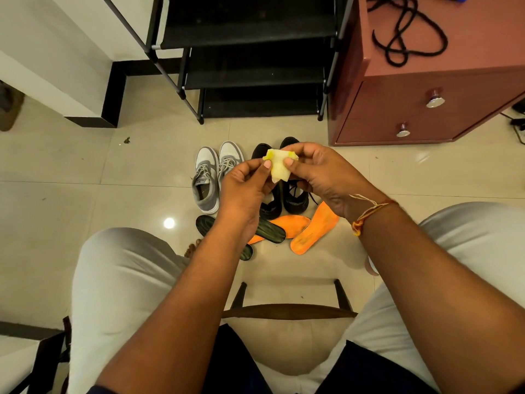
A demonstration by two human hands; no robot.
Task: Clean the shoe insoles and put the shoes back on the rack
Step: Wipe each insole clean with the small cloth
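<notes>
A person sits on a chair (287, 311) and holds a small pale cloth (279, 167) with yellow-stained edges up between both hands, above the shoes on the floor (85, 166). The left hand (244, 189) pinches the cloth's left side, thumb and fingers (266, 164) curled onto it. The right hand (321, 174) pinches its right side in the same way, so the cloth sits stretched between the two sets of fingertips and hangs down a little below them. A thread band (369, 211) circles the right wrist.

Below the hands, a pair of grey shoes (211, 174) stands side by side, toes toward the black shoe rack (250, 32). A pair of black shoes (295, 196) stands just beside them on the right, partly hidden by the hands. Nearer the person lie two dark insoles (270, 230), one partly under the left forearm, and two orange insoles (315, 228); one orange insole overlaps a dark one. None of the insoles touches the cloth or the fingers. To the right of the rack stands a reddish-brown bench (397, 115) with two drawers and a black cord (409, 32) on top.
</notes>
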